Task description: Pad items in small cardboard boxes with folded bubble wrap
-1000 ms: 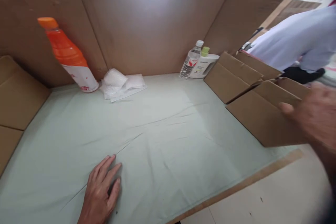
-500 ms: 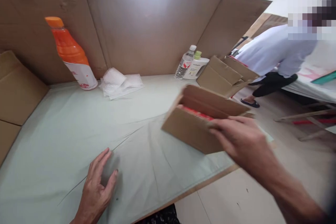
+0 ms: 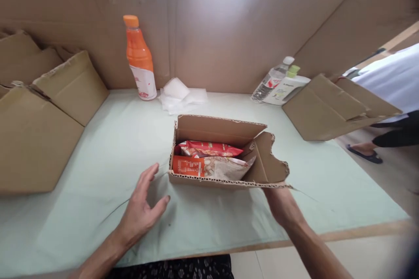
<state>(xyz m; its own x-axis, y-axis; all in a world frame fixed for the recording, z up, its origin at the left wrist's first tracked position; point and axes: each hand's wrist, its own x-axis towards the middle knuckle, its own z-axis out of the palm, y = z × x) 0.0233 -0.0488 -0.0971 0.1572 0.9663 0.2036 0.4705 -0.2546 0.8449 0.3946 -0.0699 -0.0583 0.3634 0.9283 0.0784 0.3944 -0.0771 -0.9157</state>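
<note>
An open cardboard box [image 3: 212,185] is in the middle, its cut edges ragged. Inside it lie a red packet [image 3: 212,148] and, in front of that, an orange and pale food packet [image 3: 225,169]. My right hand [image 3: 278,205] has hold of the box at its near right corner; the fingers are hidden beneath the edge. To the left of the box, my left hand [image 3: 144,205] hovers over the cloth, open, thumb and fingers apart, touching nothing.
Large cardboard boxes [image 3: 36,144] fill the left side. Along the back board stand an orange bottle [image 3: 140,61], white wrapping sheets [image 3: 183,96], a clear bottle [image 3: 270,83] and a white bottle [image 3: 290,89]. Another cardboard box [image 3: 314,109] is at right, with a person [image 3: 393,78] beyond.
The cardboard box has come left to the middle of the table, and its packets now show. My right hand has shifted from its top edge to below its near right corner. The view has turned left.
</note>
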